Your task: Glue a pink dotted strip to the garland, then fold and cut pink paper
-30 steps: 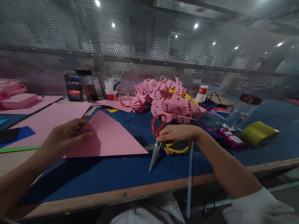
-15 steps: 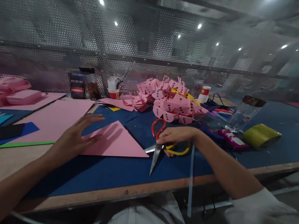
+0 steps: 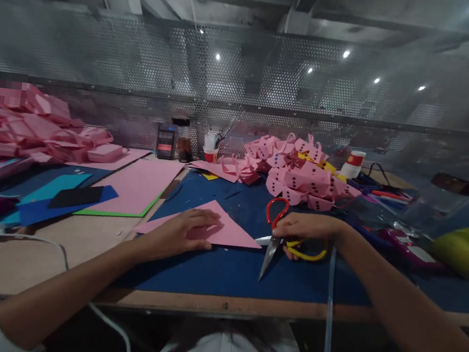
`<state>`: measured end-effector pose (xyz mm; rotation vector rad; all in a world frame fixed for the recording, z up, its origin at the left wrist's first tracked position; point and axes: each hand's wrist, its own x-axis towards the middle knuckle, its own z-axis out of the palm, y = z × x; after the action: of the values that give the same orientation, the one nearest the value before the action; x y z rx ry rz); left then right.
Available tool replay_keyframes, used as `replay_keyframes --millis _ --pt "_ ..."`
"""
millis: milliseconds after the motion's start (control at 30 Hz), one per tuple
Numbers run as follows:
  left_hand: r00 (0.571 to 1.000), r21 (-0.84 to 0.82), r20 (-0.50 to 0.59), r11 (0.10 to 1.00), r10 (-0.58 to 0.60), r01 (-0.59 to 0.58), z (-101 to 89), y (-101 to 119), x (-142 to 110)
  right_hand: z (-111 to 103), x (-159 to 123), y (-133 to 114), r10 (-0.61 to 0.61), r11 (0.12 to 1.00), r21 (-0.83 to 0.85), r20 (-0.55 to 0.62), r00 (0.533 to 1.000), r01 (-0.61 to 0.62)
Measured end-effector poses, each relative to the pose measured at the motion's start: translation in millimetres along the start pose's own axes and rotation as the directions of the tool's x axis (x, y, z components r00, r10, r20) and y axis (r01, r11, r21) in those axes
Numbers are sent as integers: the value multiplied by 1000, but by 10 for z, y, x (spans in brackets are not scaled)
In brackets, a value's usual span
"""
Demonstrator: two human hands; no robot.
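Note:
My left hand (image 3: pixel 181 233) lies flat, fingers stretched, on a pink paper triangle (image 3: pixel 232 233) on the blue mat (image 3: pixel 224 268). My right hand (image 3: pixel 307 229) is closed on a pair of scissors (image 3: pixel 275 234) with one red and one yellow handle loop. The blades point down toward the table's front edge, slightly parted, with the tips just right of the triangle's corner.
A heap of folded pink paper pieces with black dots (image 3: pixel 302 172) sits behind the scissors. More pink pieces (image 3: pixel 32 130) pile up at the left. A large pink sheet (image 3: pixel 140 185), a clear jar (image 3: pixel 438 205), a yellow tape roll (image 3: pixel 463 250) and small cups (image 3: pixel 209 152) lie around. A perforated metal screen backs the table.
My left hand let go of the lifted pink triangle and pressed it flat on the mat. The camera view swung left. My right hand kept hold of the scissors.

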<state>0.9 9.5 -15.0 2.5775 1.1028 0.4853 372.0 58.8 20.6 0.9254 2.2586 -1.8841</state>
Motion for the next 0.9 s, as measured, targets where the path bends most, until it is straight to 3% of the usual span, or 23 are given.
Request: replay_keyframes --millis 300,900 --pt "999 42 -35 999 33 -31 52 -1 10 -15 4 0 -3 998 -57 -15 1000 2" --pt "999 130 -42 992 11 -6 86 5 26 33 -8 -60 36 999 -17 -65 997 -37"
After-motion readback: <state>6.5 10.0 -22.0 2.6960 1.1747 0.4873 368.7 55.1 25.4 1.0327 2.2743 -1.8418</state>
